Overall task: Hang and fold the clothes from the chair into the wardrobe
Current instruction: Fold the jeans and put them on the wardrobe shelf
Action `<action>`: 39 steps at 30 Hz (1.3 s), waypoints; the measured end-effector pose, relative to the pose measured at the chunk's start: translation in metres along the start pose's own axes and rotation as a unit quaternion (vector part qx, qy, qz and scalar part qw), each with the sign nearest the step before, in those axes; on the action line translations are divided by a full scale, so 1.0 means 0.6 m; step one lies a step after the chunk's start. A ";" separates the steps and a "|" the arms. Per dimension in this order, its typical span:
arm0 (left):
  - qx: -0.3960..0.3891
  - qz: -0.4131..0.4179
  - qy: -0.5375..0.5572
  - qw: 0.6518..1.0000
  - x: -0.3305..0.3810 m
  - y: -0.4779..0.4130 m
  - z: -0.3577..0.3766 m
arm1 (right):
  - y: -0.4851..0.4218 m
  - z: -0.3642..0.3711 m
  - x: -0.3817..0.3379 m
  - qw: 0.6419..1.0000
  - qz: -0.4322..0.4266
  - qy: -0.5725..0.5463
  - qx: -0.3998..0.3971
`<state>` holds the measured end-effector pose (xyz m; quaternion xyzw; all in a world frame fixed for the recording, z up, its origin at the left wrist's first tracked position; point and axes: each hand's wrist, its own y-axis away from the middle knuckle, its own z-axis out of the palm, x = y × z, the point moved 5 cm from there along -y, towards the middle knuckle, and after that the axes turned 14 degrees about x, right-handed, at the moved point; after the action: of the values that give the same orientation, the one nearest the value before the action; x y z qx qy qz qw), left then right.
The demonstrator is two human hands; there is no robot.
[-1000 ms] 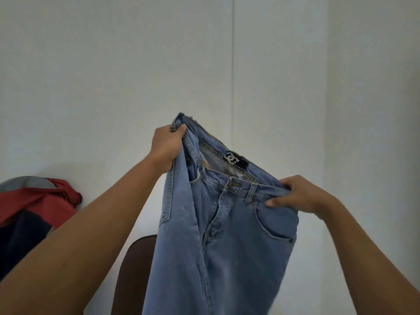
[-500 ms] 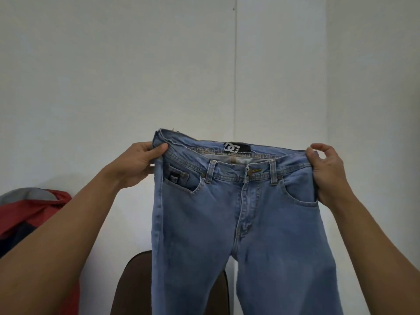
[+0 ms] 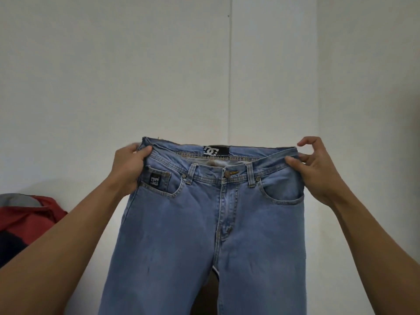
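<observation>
Holding one pair of jeans [image 3: 204,223] — two hands, left hand [image 3: 129,167] gripping a waistband corner, right hand [image 3: 316,171] pinching the other.

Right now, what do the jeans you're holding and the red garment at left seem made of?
The jeans look like faded light-blue denim, matte: contrast stitching, metal rivets, pale worn patches. The red garment looks like a smooth synthetic shell with a grey panel, though too little shows to be sure.

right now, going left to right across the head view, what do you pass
red jacket → left hand gripping the jeans → black pocket patch → black waistband label → right hand pinching the other corner
</observation>
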<state>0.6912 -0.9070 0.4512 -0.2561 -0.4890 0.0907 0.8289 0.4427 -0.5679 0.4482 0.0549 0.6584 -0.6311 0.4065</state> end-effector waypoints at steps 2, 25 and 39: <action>0.007 0.063 0.004 0.998 0.016 -0.001 -0.005 | -0.002 0.001 0.004 0.998 -0.021 -0.016 0.053; -0.283 -0.075 -0.050 0.955 0.018 0.109 0.104 | 0.019 0.205 -0.011 0.990 0.127 0.047 -0.045; -0.425 -0.192 0.279 0.839 0.051 0.194 0.194 | 0.028 0.221 -0.059 0.998 0.043 0.019 -0.039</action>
<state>0.6185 -0.7563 0.4603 -0.4989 -0.2665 -0.3620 0.7409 0.5375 -0.6650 0.4731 0.0799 0.6871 -0.5857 0.4225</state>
